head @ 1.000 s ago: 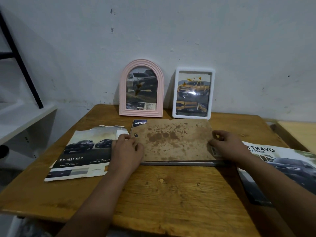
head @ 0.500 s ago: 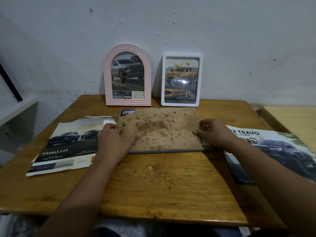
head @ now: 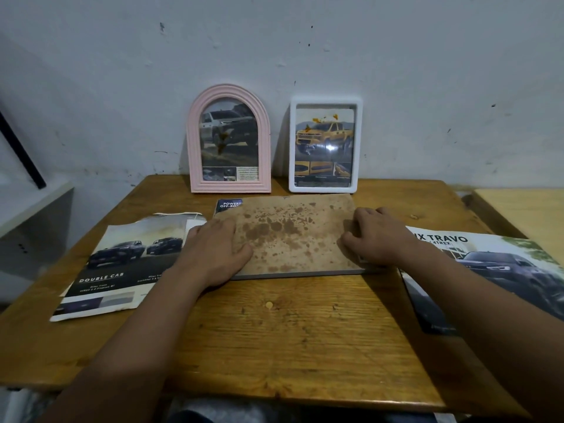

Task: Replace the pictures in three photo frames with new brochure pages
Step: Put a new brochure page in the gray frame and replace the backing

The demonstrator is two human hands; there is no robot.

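Third frame (head: pixel 293 236), face-down mid-picture, looks stiff, flat, likely glass-fronted; I'd lift it by both side edges. Left hand (head: pixel 213 251) rests flat on its backing; right hand (head: pixel 378 236) presses with curled fingers, gripping nothing.

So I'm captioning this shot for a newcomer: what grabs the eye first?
The stained brown backing board lying flat mid-table, with the left hand and right hand resting on its two ends. Behind it, a pink arched frame and a white rectangular frame lean on the wall, both showing pickup trucks.

table (head: pixel 305 331): grainy wood | backing board (head: pixel 293 236): stained, matt | brochure page (head: pixel 122 264): glossy paper
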